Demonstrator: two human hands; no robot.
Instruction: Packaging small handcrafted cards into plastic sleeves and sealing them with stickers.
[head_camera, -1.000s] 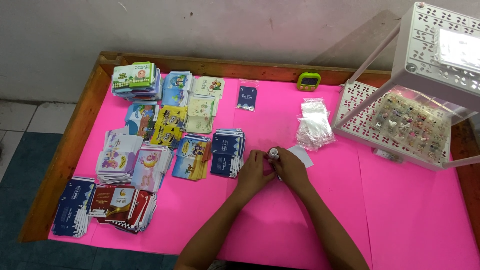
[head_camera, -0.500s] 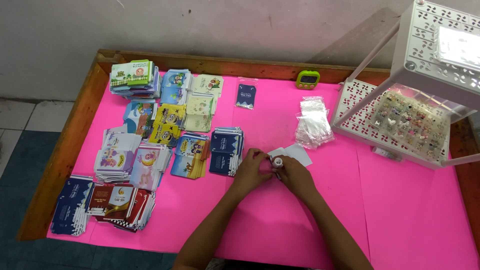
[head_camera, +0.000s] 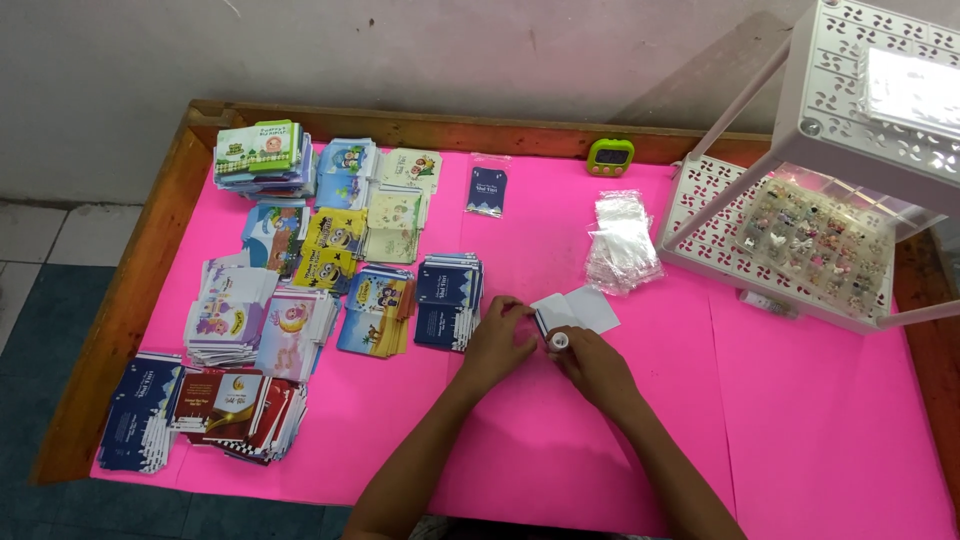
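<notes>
Roughly, left to right —
Table: one pink-covered top (head_camera: 800, 430) with a wooden rim.
Card stacks: about a dozen piles at the left; dark blue stack (head_camera: 140, 410) at the near-left corner, red-and-white stack (head_camera: 235, 400) beside it, cartoon-printed stacks (head_camera: 330, 240) farther back, dark blue stack (head_camera: 448, 300) just left of the hands.
Single packet: one small dark blue card in a clear sleeve (head_camera: 487, 190), lying alone near the far rim.
Left hand (head_camera: 497, 343): fingers curled, touching the left edge of the white card (head_camera: 580, 310).
White card: one, folded open, flat on the pink top between the hands and the clear bags.
Right hand (head_camera: 595, 365): closed around one small white-capped tube (head_camera: 558, 341), held upright just beside the card.
Timer: one green, rounded (head_camera: 610, 156), at the far rim.
Clear bags: one loose pile (head_camera: 620, 240).
White rack: one perforated shelf unit (head_camera: 800, 200) at the right, holding a tray of small trinkets (head_camera: 815, 235).
</notes>
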